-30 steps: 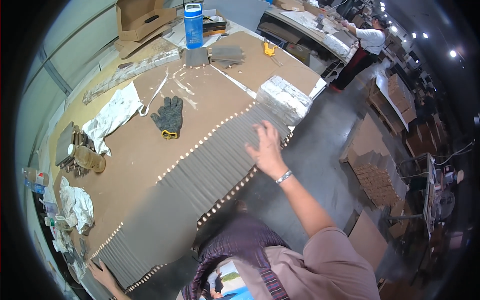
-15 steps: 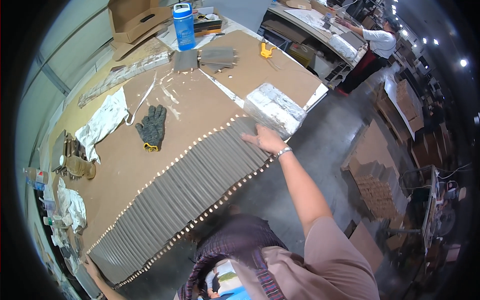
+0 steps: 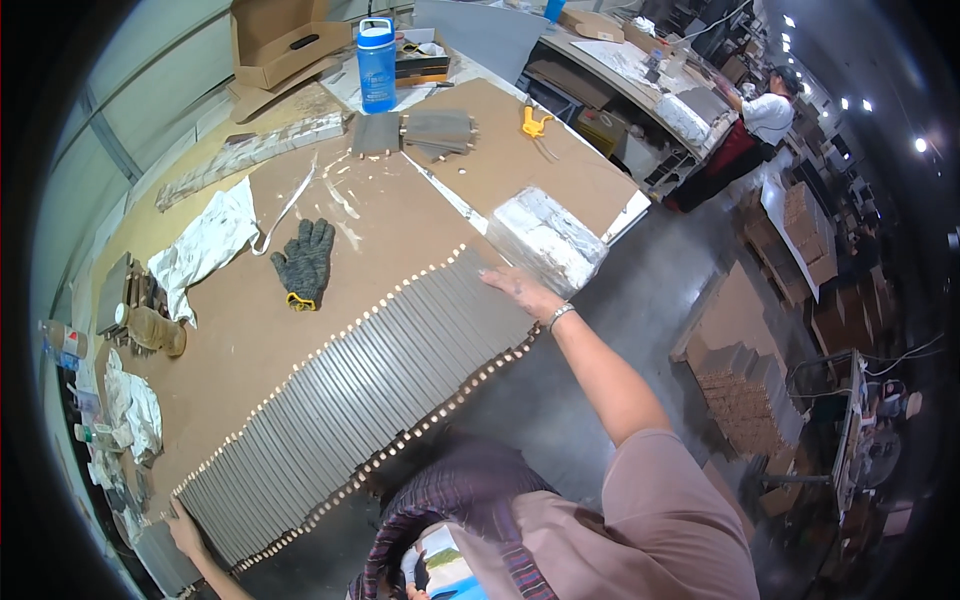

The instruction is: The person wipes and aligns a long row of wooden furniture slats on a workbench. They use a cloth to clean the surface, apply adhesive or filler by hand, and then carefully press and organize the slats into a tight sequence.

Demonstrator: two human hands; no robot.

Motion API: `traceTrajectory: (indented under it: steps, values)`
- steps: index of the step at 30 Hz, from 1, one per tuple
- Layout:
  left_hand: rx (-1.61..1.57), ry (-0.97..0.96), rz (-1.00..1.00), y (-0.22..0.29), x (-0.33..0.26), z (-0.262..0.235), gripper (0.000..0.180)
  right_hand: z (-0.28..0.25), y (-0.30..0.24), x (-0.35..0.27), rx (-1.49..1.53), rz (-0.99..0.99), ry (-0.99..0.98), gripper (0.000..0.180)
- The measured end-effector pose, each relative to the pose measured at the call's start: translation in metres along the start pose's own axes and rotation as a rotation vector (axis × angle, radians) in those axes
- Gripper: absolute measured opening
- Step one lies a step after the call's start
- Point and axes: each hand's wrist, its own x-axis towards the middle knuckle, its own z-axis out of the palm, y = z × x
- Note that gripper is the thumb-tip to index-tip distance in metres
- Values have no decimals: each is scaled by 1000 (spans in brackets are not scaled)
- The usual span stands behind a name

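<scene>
The row of grey slats (image 3: 350, 400) is laid along the worktop (image 3: 235, 350), its right end partly covered by the right hand (image 3: 520, 290), fingers kinda outstretched. Left hand (image 3: 185, 530) is held at the other end; whether it's gripping can't be told. Blue bottle (image 3: 377, 75) print's too tiny to be read.
</scene>
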Motion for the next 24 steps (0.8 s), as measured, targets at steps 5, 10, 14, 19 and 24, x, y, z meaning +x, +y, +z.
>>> traceTrajectory:
  steps: [5,10,14,19,24]
  values:
    - [-47,45,79,-18,-3,11,92,-8,-10,8,-592,-37,151,57]
    - [79,13,-4,5,-24,15,87,-19,0,0,-786,-373,421,42]
    - [130,110,44,5,-31,17,75,-25,1,-11,-771,-473,472,38]
    - [-337,34,807,149,-164,-21,58,-32,20,-23,-724,-512,493,37]
    - [-168,-349,1431,323,-304,-26,80,-34,29,-37,-572,-542,561,40]
